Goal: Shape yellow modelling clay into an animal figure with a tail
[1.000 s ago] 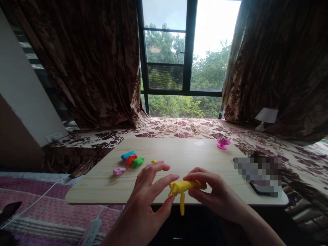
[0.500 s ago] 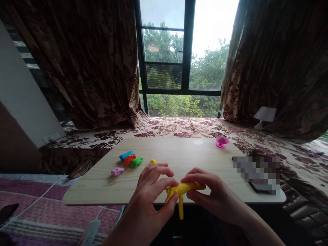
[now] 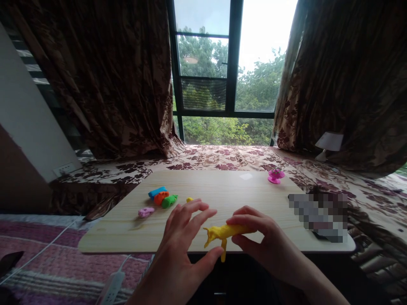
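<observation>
A yellow modelling-clay figure [image 3: 227,231] is pinched at its right end between the thumb and fingers of my right hand [image 3: 265,237]. It has a long body, pointed bits at its left end and one thin leg hanging down. Around that left end, my left hand [image 3: 186,243] is spread with thumb and fingers apart; the thumb tip is close to the leg, and whether they touch I cannot tell. Behind my left fingers a small yellow clay piece [image 3: 189,199] on the table is partly hidden.
On the wooden table [image 3: 127,233], blue [image 3: 157,192], orange [image 3: 161,198], green [image 3: 169,201] and pink clay lumps [image 3: 146,212] lie at the left. A magenta clay stand [image 3: 275,176] is at the back right. A blurred-out object [image 3: 321,216] lies on the right edge.
My left thumb and fingers have come off the left end of the yellow clay figure and opened. My right hand keeps its pinch, almost in place.
</observation>
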Motion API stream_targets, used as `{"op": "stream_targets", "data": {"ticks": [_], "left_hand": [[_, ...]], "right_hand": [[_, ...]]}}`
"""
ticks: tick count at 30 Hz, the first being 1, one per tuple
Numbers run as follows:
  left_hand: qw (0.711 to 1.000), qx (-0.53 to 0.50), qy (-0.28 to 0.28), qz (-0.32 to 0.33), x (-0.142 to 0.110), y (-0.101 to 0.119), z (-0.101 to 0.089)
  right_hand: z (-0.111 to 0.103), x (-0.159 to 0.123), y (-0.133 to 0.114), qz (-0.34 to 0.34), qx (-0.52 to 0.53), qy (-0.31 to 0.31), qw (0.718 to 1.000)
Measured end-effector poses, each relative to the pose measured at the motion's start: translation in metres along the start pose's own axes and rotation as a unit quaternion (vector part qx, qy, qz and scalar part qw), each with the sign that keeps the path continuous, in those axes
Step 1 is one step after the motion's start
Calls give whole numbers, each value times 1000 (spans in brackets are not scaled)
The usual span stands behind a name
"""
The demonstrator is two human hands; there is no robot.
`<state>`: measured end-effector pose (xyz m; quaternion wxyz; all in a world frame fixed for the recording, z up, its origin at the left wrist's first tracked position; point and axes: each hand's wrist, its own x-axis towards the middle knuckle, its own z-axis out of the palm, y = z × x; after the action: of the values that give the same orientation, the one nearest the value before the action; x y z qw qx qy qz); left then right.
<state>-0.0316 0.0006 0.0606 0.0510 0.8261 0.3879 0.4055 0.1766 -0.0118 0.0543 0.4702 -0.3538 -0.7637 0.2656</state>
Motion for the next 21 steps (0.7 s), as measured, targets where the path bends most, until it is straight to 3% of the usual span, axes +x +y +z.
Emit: {"op": "stream_targets", "data": {"ticks": [3, 6, 11, 15, 21], "left_hand": [[982, -66, 137, -108, -16, 5, 1], [911, -206, 263, -242, -31, 15, 18], [849, -359, 209, -327, -32, 30, 54], [854, -360, 195, -322, -23, 33, 60], [854, -365, 192, -318, -23, 29, 58]], "right_hand": [[5, -5, 3, -10, -53, 100, 994], [15, -8, 4, -16, -93, 189, 977], [44, -7, 4, -39, -88, 259, 961], [64, -6, 8, -31, -57, 278, 958], [73, -11, 12, 4, -15, 229, 973]]}}
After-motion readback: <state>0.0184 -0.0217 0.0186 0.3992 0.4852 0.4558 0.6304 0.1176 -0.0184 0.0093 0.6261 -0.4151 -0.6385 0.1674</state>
